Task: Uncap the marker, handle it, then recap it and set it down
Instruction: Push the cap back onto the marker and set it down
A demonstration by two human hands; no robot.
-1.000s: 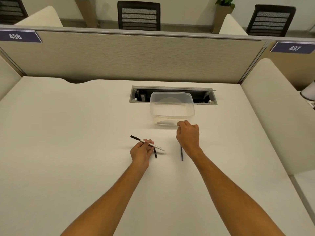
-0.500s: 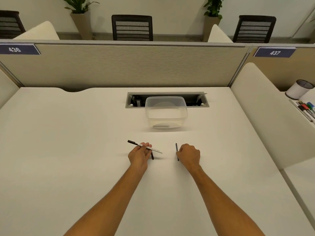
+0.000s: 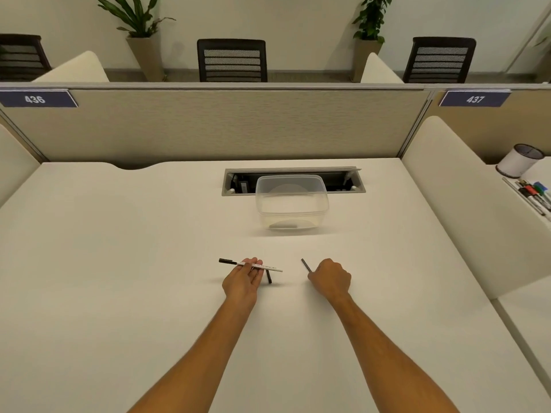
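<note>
Container [image 3: 292, 201] behind marker [image 3: 253, 265]

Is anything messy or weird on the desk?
Nothing is spilled or broken. A white marker is in the left hand, a thin dark stick in the right hand. One small dark piece lies loose by the left hand.

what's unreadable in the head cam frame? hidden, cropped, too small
- Thin dark stick in the right hand: lower end hidden inside the closed fist; cap or pen, cannot tell.
- Short black piece on the white desk: top hidden by the left hand.
- White marker with black end: printing too small to read; capped or not, unclear.
- Coloured markers: cut off by the right edge.
</note>
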